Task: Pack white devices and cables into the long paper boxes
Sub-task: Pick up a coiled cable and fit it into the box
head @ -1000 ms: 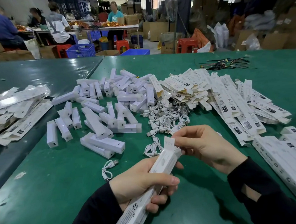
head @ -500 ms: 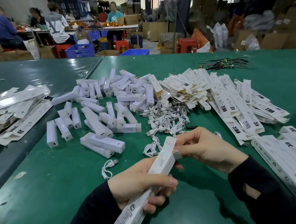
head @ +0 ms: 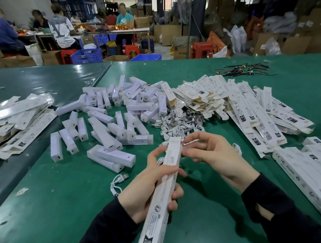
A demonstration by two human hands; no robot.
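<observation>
My left hand (head: 150, 185) grips a long white paper box (head: 161, 202) that points up and away from me, above the green table (head: 58, 212). My right hand (head: 212, 155) is at the box's top end, its thumb and fingers curled against the end flap. A heap of white devices (head: 110, 120) lies behind and to the left. A tangle of white cables (head: 177, 126) lies just beyond my hands, and one loose cable (head: 118, 182) lies to the left of my left hand.
Flat unfolded boxes (head: 249, 106) are piled at the right, more flat boxes (head: 14, 119) at the far left. Finished long boxes (head: 309, 168) lie along the right edge. Dark wires (head: 243, 71) lie at the back right. People sit at a far table (head: 127, 30).
The box's top flap, open and standing up a second ago, is now folded down. My right hand's fingers have moved onto the box's end. My left hand keeps its grip.
</observation>
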